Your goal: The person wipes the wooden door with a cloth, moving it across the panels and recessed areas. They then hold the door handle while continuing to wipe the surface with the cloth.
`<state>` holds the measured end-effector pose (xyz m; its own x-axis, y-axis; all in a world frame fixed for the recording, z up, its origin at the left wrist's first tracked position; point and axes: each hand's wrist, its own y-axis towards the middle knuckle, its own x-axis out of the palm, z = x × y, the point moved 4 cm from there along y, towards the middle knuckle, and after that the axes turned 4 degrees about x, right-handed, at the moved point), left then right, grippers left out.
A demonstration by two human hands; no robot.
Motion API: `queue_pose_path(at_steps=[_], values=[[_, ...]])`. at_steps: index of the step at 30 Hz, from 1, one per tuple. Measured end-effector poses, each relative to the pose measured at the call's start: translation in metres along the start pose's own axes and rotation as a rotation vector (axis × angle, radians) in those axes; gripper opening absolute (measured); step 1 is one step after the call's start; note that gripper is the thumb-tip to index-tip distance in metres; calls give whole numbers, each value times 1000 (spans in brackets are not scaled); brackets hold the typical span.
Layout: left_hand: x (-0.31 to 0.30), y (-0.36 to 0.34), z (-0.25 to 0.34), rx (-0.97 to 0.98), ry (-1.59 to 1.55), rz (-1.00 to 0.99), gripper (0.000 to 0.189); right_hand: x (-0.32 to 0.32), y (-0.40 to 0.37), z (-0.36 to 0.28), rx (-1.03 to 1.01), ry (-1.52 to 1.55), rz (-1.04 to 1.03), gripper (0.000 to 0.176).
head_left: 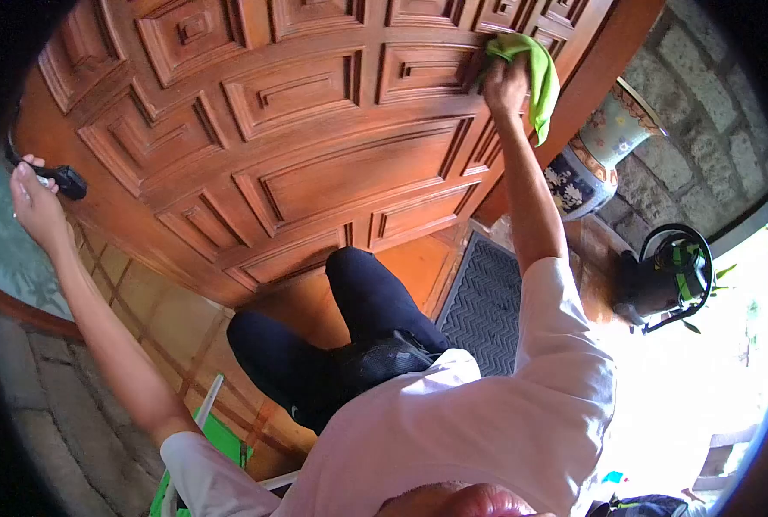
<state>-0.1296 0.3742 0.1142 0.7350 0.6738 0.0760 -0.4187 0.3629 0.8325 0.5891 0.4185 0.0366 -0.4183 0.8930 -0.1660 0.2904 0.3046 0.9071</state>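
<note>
A bright green cloth (541,86) is bunched in my right hand (506,88), which presses it against the carved panels near one edge of the brown wooden door (315,164). Part of the cloth hangs loose below the wrist. Across the door, at its opposite edge, my left hand (37,202) is wrapped around a black door handle (67,181). The fingertips on the handle are partly hidden. Both arms are stretched wide apart, and the door's raised rectangular mouldings lie between them.
A dark ribbed doormat (483,302) lies on the tiled floor. Beside the door stand a large painted vase (604,146) and a black and green canister-like machine (673,271) with a hose. Stone walls flank both sides. A green and white object (216,439) is near my left arm.
</note>
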Motion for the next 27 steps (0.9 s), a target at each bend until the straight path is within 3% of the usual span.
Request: queue_pose_path(at_steps=[1, 3, 5, 7, 9, 11, 12, 13, 15, 16, 17, 19, 20, 21, 23, 24, 25, 27], values=[[1, 0, 2, 3, -4, 31, 32, 5, -7, -10, -82, 107, -72, 34], [1, 6, -7, 10, 4, 48, 31, 23, -34, -49, -572, -269, 26, 44], [-3, 10, -16, 1, -23, -1, 31, 27, -32, -42, -606, -256, -81, 47], [-4, 13, -11, 6, -15, 1, 31, 12, -7, -18, -488, -194, -47, 39], [-4, 7, -6, -14, -3, 18, 32, 4, 5, 42, -157, 15, 20, 34], [-4, 6, -5, 10, 36, -1, 33, -19, 19, 31, 86, -21, 41, 31], [-2, 5, -2, 23, 28, 23, 33, -18, 21, 29, -182, -225, 72, 31], [-1, 4, 0, 36, 18, 47, 34, -21, 18, 15, -83, -21, 101, 34], [-1, 5, -4, 34, 16, 49, 33, -19, -12, -8, -199, -9, 102, 34], [-2, 7, -7, 41, 18, 60, 33, -5, -34, 13, -194, -59, 49, 45], [-3, 8, -8, 46, 15, 67, 33, -1, -55, -6, -217, -190, 84, 55], [-6, 10, -12, 57, 17, 6, 32, 13, -66, 28, 37, -69, -44, 62], [-6, 9, -6, 69, 26, 19, 32, 18, -57, 37, -72, -207, 10, 65], [-4, 6, 1, 43, 9, 24, 31, 13, -37, 31, -58, 0, -30, 68], [-4, 4, 0, 0, 1, -1, 30, 7, 2, 34, 16, -65, 13, 63], [-5, 7, -5, 2, -9, -5, 30, 3, 18, 34, -207, -126, 197, 58], [-6, 8, -9, 3, -22, -3, 29, -19, 35, -5, -336, -199, 234, 49], [-5, 9, -10, 12, -21, -14, 29, 4, 48, 40, 145, -128, 277, 47]])
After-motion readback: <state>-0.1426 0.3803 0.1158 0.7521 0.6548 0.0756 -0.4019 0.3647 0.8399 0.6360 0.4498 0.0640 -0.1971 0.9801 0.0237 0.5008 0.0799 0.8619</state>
